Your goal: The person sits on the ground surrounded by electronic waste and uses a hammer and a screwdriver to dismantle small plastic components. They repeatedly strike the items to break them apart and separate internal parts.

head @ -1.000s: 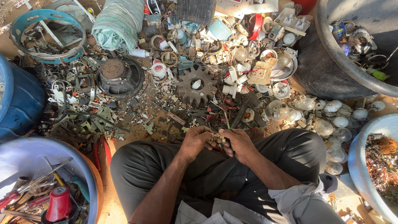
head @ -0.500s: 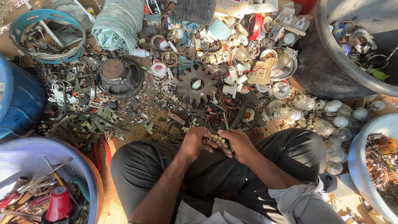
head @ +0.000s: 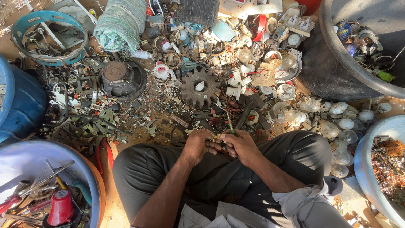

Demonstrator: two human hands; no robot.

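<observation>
Both hands meet over the lap, just in front of the crossed legs. The left hand [head: 197, 145] and right hand [head: 240, 145] each grip one end of a small yellowish part [head: 217, 137], its long axis running left-right between them; a green wire [head: 230, 126] rises from it.

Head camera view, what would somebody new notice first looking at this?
Probably the rusty toothed gear wheel lying flat in the middle of the scrap-strewn ground, with a dark round speaker to its left. Just below, the left hand and right hand meet over the person's crossed legs, pinching a small piece with a thin green strand sticking up. Pale glass bulbs cluster at the right.
</observation>
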